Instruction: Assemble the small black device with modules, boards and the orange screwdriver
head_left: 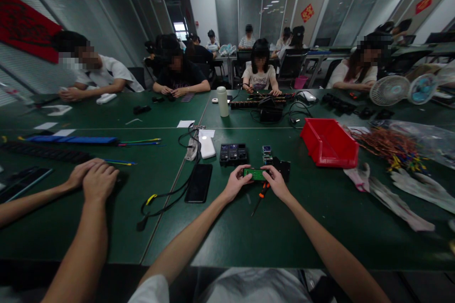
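Observation:
Between both hands is a small flat rectangle with a green face, which looks like a circuit board [255, 174]. My left hand [237, 182] grips its left end, thumb on top. At the other end, my right hand [277, 183] pinches it the same way. Just below lies an orange and black screwdriver [262, 194], its shaft toward me. Beyond my hands sit a small electronic module [267, 154], a black flat part [284, 168] and a black case with several sections [233, 154]. The fingers hide the board's ends.
A red bin [329, 144] stands to the right, near work gloves [394, 203] and bundled copper wires [391, 144]. Left are a black phone [198, 183], a white device [206, 144] and a cable [167, 195]. A co-worker's hands [94, 177] rest at far left; a bottle [222, 102] stands ahead.

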